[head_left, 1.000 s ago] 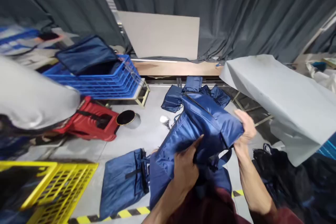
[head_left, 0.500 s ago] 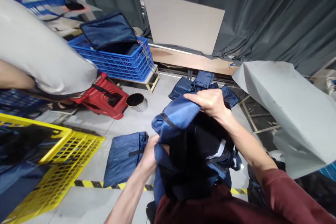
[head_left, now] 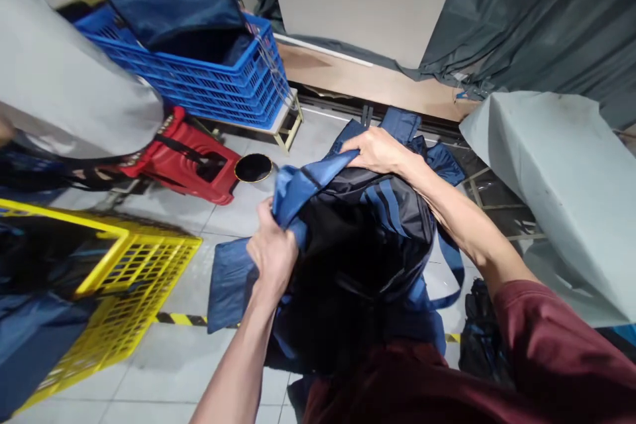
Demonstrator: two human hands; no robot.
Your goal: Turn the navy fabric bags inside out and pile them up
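Clearly soft and light, the bag hangs between both hands above the floor; left hand clenches its near rim, right hand pinches the far rim. Slick fabric: hems probably grip best.

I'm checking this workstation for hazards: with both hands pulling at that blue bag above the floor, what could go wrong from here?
1. A blue strap hangs loose under the blue bag; it could catch a foot or snag.
2. A second blue bag lies on the floor below the left hand, likely a trip hazard.
3. The right hand grips only the bag's edge, so the fabric might slip free.
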